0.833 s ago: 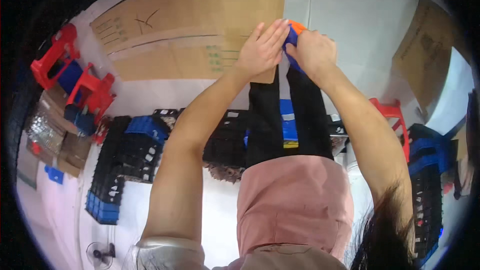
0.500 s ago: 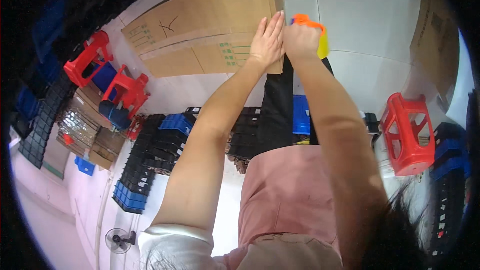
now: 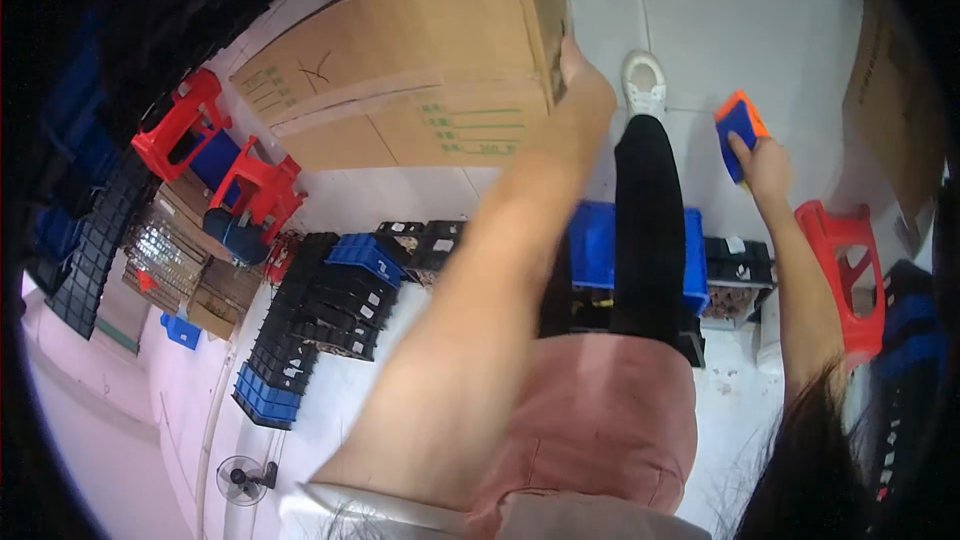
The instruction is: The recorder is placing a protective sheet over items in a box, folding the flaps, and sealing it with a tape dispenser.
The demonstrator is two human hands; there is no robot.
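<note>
A large brown cardboard box [image 3: 400, 60] lies on the floor ahead, with a strip of tape along its upper face. My left hand [image 3: 582, 70] is against the box's right end; its fingers are mostly hidden, so whether they grip or lie flat does not show. Off to the right, clear of the box, my right hand [image 3: 765, 165] is closed around an orange, blue and yellow tape dispenser [image 3: 735, 138].
Red plastic stools [image 3: 845, 270] stand at right and left. Stacked black and blue crates [image 3: 335, 295] line the near left, and a blue crate [image 3: 695, 260] sits by my legs. Another cardboard sheet or box [image 3: 890, 110] is at far right. A fan [image 3: 243, 480] shows at lower left.
My right hand has swung away from the box to the right with the tape dispenser. My left hand has slid from the box's upper face to its right end. One foot now shows.
</note>
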